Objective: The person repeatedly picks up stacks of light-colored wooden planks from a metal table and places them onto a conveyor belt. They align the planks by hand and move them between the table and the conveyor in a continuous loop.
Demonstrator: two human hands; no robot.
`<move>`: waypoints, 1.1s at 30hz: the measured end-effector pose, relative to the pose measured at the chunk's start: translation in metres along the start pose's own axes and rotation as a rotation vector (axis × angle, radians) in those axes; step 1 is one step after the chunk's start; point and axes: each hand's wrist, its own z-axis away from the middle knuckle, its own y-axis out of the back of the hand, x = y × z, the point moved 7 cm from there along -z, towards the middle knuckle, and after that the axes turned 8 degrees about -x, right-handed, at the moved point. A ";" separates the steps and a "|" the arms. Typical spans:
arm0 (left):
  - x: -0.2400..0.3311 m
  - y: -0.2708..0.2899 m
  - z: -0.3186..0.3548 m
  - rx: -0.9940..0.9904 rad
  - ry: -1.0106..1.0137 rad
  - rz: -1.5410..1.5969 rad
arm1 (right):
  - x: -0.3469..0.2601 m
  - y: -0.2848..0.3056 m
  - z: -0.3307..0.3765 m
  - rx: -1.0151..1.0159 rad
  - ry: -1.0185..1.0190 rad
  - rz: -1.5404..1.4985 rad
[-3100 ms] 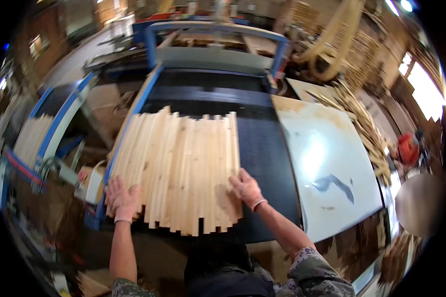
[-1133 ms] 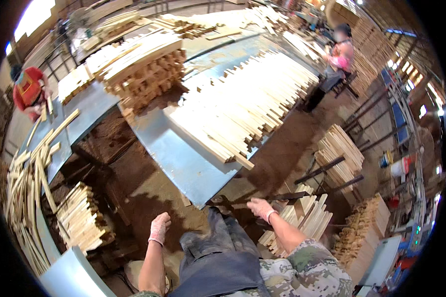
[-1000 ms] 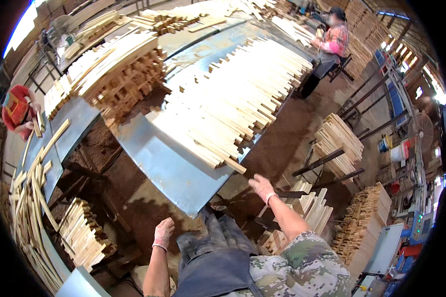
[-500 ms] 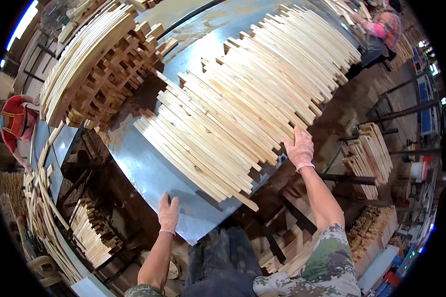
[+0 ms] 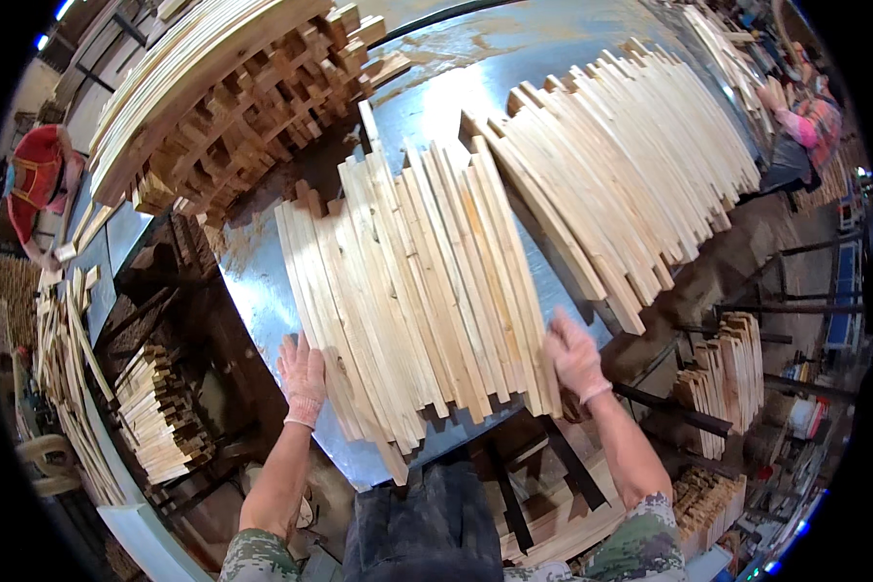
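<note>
A group of pale wooden strips (image 5: 412, 281) lies side by side on the metal-topped table (image 5: 247, 301), their near ends uneven. My left hand (image 5: 303, 376), in a thin light glove, is held flat along the group's left side with its fingers stretched out. At the group's right side, my gloved right hand (image 5: 574, 357) is against or very near the outermost strip; its fingers are slightly blurred and partly bent, gripping nothing visible. A second group of strips (image 5: 630, 165) lies farther right, with a wedge-shaped gap between the groups.
A tall stack of wood (image 5: 252, 107) stands at the far left. A person in red (image 5: 39, 184) is at the left, another person (image 5: 810, 136) at the far right. Bundles of strips (image 5: 160, 417) sit low at the left and more wooden pieces (image 5: 723, 383) at the right.
The near group of strips has separated from the rest and turned to point more toward me. My left hand has moved up to its left side; my right hand has shifted lower along its right side.
</note>
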 end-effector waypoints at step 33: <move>-0.094 0.030 0.162 -0.313 0.187 1.506 | -0.060 -0.153 0.076 -0.343 -0.334 -1.019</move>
